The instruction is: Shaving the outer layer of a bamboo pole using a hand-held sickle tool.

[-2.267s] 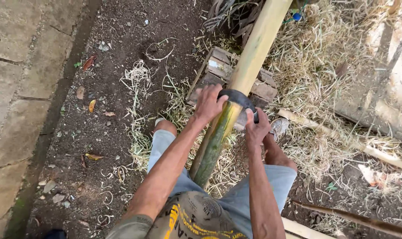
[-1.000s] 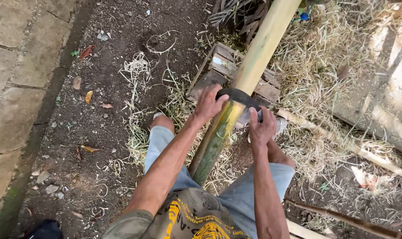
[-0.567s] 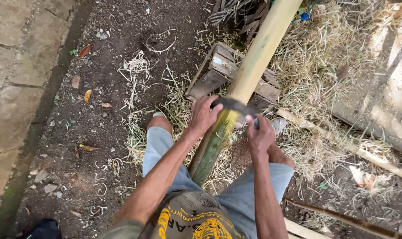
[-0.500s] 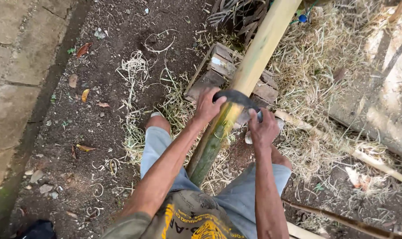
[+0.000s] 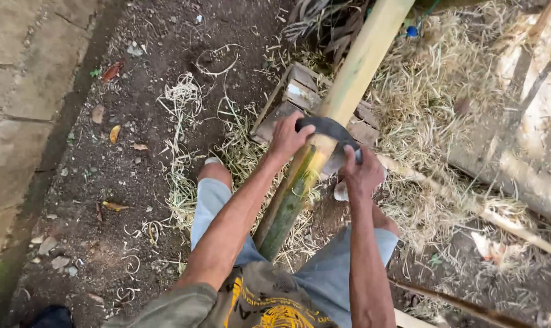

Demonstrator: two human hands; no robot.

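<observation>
A seated person works a curved dark blade (image 5: 333, 130) across a long bamboo pole (image 5: 324, 146) that slants from between the knees up toward the top edge of the ground in view. The left hand (image 5: 287, 136) is closed round the blade's left end, and the right hand (image 5: 360, 173) is closed round its right end, one hand on each side of the pole with the blade pressed against the stalk between them.

Above the blade the pole shows pale yellow, its skin stripped; below it, down toward the lap, the surface is green and glossy, so that lower length appears not yet scraped. The share of pole left looks smaller than the pale run visible above, though the pole's upper end passes out of view.

Behind the hands the pole rests over a weathered wooden crate (image 5: 299, 97). Pale curled shavings (image 5: 178, 100) lie on the dark soil at the left, and dry straw (image 5: 439, 103) covers the ground at the right. Paving slabs (image 5: 26, 91) run along the left edge.
</observation>
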